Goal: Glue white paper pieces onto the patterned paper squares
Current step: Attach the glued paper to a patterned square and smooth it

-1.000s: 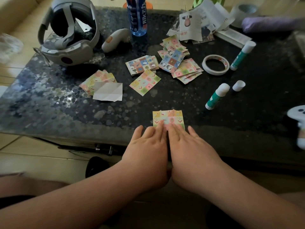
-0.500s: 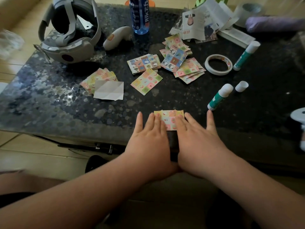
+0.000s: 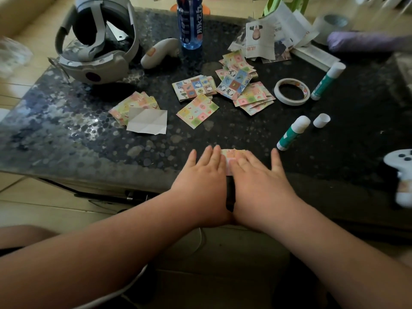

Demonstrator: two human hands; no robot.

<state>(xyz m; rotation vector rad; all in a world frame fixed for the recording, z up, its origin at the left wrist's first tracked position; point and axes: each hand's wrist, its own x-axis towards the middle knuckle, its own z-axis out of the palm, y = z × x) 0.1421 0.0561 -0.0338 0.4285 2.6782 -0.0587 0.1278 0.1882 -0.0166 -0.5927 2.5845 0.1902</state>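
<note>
Pressing flat on a pastel patterned paper square [image 3: 230, 154], the left hand [image 3: 200, 181] and right hand [image 3: 260, 181] lie side by side at the near edge of the dark speckled stone table [image 3: 66, 141]. All fingers are straight and slightly spread, gripping nothing. The square sits under the fingertips. Only a thin strip shows between and just beyond the inner fingers, running left to right, across them. Its full outline is hidden. Beyond the right little finger lies a green-and-white glue stick [image 3: 293, 132], with a loose white cap [image 3: 321, 120] beside it. Well beyond the left fingers rests a creased white paper sheet [image 3: 147, 120].
</note>
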